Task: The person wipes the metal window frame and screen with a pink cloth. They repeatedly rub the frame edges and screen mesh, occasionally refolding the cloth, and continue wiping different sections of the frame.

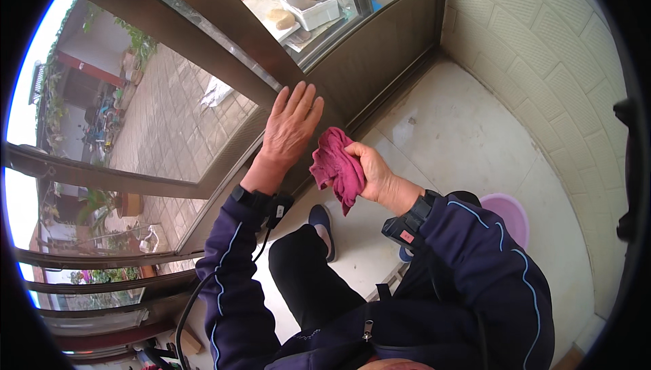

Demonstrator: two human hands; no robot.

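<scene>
My right hand [377,172] grips a crumpled magenta cloth [339,169], thumb on top, with its loose folds hanging toward the door. To its left, my left hand [291,128] is spread flat with the fingers apart and nothing in it. Its fingertips are over the brown metal frame [254,47] of a glazed door; whether they touch it I cannot tell. Just beyond the cloth is the brown lower panel [381,47] of the door and window wall.
A pink plastic basin [506,217] stands on the pale tiled floor [447,115], partly behind my right sleeve. A textured cream wall [554,59] curves along the right. Through the glass are a paved courtyard [168,100] and a white box [315,11] on a surface. A black cable [190,299] runs along my left arm.
</scene>
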